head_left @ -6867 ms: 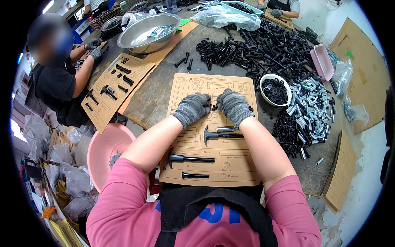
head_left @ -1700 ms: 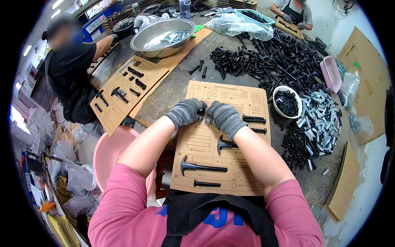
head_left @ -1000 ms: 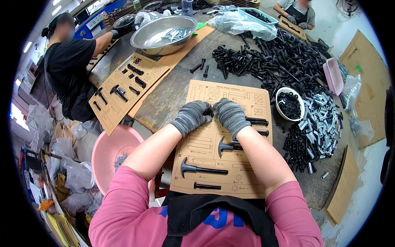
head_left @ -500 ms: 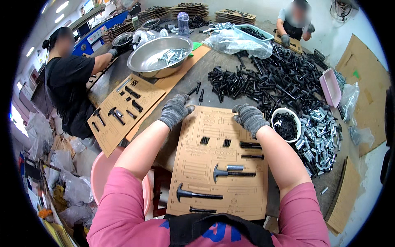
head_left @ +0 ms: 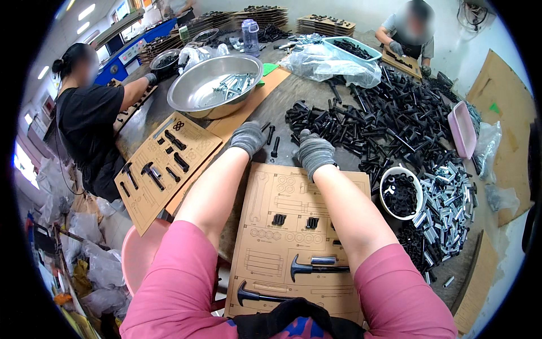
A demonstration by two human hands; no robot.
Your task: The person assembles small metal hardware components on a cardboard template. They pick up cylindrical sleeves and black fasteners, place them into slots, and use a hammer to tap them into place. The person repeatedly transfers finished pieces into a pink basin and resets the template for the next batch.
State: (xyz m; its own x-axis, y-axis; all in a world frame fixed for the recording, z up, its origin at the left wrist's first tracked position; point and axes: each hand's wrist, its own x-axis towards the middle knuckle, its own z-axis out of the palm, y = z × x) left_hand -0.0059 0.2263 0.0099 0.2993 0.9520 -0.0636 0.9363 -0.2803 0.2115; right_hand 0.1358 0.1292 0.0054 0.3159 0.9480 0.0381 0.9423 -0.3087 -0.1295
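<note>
Just past the cardboard tray's far edge, both gloved hands reach into the black parts pile. Left hand curls beside loose black bolts; right hand looks loosely clenched at the pile's edge, can't tell what's inside. Tray sits close behind the wrists for easy loading.
</note>
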